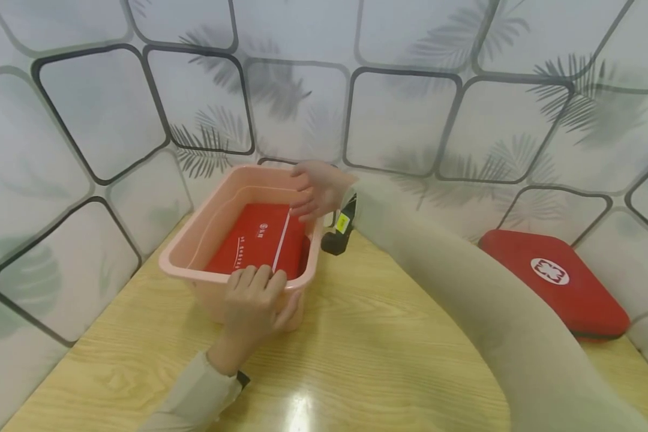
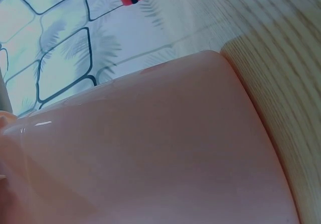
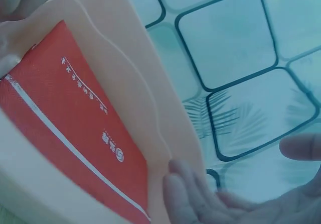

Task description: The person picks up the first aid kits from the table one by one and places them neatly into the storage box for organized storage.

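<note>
A pink plastic basin (image 1: 175, 258) stands on the table, its outer wall (image 2: 160, 148) filling most of the left wrist view. My left hand (image 1: 254, 303) grips the near rim, with the fingers curled over the edge and the thumb outside. Inside the basin lies a flat red fabric case (image 1: 259, 237) with white print and a white stripe, which also shows in the right wrist view. My right hand (image 1: 318, 189) is over the far right rim, fingers spread loosely and holding nothing. In the right wrist view, its fingers (image 3: 183, 199) overlap the basin's far end.
A second red case (image 1: 518, 258), with a white round emblem on its lid, lies at the right side of the wooden table (image 1: 367, 354). Patterned wall covering (image 1: 405, 120) rises close behind the basin and along the left side.
</note>
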Tool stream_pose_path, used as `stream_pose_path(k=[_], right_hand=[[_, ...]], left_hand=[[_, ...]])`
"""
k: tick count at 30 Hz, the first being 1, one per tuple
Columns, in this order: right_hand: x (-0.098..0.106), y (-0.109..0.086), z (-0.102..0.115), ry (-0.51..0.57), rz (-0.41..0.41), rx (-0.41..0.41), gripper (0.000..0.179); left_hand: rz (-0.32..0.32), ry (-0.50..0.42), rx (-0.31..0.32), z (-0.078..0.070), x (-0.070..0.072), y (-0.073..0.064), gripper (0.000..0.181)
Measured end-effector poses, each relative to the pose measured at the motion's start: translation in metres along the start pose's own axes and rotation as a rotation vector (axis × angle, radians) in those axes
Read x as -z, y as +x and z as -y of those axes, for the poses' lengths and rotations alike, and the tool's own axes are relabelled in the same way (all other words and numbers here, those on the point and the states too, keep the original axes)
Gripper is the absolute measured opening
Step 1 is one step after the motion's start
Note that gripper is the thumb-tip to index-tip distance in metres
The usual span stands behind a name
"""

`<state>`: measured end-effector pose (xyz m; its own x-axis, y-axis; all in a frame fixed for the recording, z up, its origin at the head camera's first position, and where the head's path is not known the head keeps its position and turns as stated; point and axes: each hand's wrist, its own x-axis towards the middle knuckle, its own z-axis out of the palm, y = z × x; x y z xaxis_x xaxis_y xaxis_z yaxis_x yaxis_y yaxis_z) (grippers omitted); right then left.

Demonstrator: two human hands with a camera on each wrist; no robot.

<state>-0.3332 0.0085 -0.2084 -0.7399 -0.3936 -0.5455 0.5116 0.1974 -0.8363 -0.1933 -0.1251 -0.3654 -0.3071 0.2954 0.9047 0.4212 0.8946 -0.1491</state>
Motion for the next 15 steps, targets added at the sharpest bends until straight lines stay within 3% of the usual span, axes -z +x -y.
stream_pose_path(k=[3,6,11,15], right_hand=[[0.006,-0.006,-0.002,-0.054,0.01,0.039,0.052],[0.02,-0.02,-0.005,-0.181,0.022,0.112,0.045],[0.051,-0.045,-0.017,-0.429,-0.046,0.215,0.04],[0.084,-0.067,-0.03,-0.601,-0.096,0.246,0.045]], left_hand=[[0.006,0.002,0.001,0.0,0.0,0.0,0.044],[0.011,0.003,0.0,-0.001,0.001,-0.001,0.045],[-0.02,-0.017,0.004,-0.001,-0.001,0.0,0.043],[-0.031,-0.029,0.012,-0.001,-0.002,0.0,0.042]])
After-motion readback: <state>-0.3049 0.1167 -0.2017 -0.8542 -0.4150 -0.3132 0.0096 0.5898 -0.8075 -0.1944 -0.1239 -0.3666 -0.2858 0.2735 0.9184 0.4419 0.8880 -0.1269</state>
